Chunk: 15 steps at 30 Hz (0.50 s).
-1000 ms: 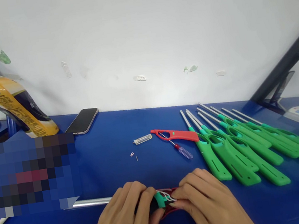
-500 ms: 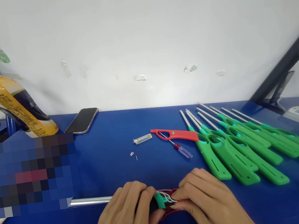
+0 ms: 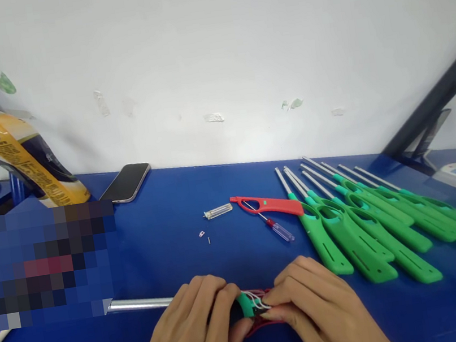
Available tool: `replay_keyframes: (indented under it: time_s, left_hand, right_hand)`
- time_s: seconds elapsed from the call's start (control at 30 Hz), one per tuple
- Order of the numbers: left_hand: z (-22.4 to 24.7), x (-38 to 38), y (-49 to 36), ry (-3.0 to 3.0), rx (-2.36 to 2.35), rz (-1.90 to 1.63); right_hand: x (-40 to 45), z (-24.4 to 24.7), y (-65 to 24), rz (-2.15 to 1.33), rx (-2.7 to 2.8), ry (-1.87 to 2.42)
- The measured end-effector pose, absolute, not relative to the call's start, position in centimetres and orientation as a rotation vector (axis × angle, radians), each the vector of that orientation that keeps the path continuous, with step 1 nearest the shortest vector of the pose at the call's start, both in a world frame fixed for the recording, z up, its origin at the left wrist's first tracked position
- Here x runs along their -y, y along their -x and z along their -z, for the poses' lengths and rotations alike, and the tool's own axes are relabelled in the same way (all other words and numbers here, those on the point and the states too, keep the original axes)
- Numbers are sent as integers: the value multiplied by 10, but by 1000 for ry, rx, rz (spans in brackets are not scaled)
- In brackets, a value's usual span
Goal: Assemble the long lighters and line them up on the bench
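Low in the view, my left hand (image 3: pixel 195 327) and my right hand (image 3: pixel 323 305) are both closed around an opened red stick lighter (image 3: pixel 264 324). Its metal tube (image 3: pixel 140 304) sticks out to the left past my left hand. Left fingers and thumb grip beside the green trigger (image 3: pixel 245 304). The right thumb and fingertips pinch at the thin white wires (image 3: pixel 255 298) and the shell just right of the trigger. My fingers hide most of the inside. Beyond the hands lie a loose red handle half (image 3: pixel 280 205), a clear lighter fuel tank (image 3: pixel 218 212), a tiny metal piece (image 3: pixel 201 234) and a screw (image 3: pixel 209 240).
A screwdriver (image 3: pixel 280 230) lies partly under the red half. Several green stick lighters (image 3: pixel 362 242) spread across the right side. A phone (image 3: pixel 129 183) and a yellow drink bottle (image 3: pixel 31 155) are at the back left, before the white wall (image 3: pixel 194 56). A pixelated patch covers the left.
Both hands keep nearly the same hold on the lighter. The view has shifted very slightly; no object on the table has visibly moved.
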<state>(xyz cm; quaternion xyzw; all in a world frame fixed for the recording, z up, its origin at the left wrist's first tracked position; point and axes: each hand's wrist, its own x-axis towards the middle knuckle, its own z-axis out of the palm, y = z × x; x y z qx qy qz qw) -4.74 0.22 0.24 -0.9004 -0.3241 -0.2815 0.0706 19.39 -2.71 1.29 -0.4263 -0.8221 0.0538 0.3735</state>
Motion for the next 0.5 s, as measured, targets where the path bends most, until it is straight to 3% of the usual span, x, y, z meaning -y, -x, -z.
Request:
replay_keyframes:
  time_s: [0.5]
  left_hand:
    - [5, -2, 58, 2804, 884, 687]
  right_hand:
    - [31, -13, -200, -210, 2143, 1125]
